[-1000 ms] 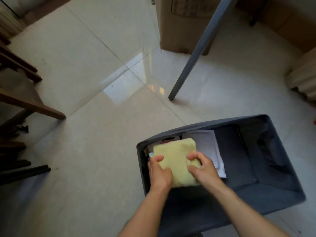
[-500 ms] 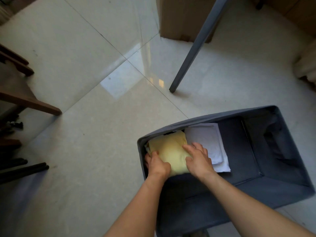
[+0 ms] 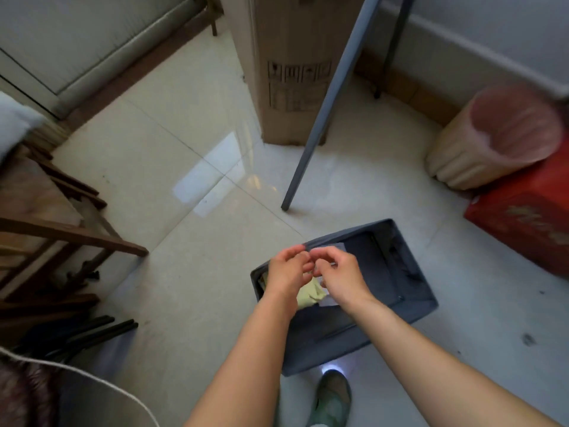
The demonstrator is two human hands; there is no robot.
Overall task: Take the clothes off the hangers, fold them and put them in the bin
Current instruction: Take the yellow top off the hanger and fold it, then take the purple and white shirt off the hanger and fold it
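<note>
A dark grey fabric bin (image 3: 412,291) stands on the tiled floor in front of me. Inside its left end lies a folded yellow garment (image 3: 309,294), with a folded white garment (image 3: 328,302) beside it, both mostly hidden by my hands. My left hand (image 3: 288,272) and my right hand (image 3: 338,274) hover side by side above the bin's left end, fingers loosely curled and holding nothing. The fingertips of the two hands nearly meet over the bin's far rim.
A grey metal leg (image 3: 326,109) slants down to the floor just beyond the bin, in front of a tall cardboard box (image 3: 289,66). A beige wastebasket with a pink liner (image 3: 492,137) and a red box (image 3: 523,217) stand at right. Wooden furniture (image 3: 52,235) crowds the left.
Both hands have let go of the yellow garment, which now lies in the bin, and have lifted up out of it. The view has risen and widened.
</note>
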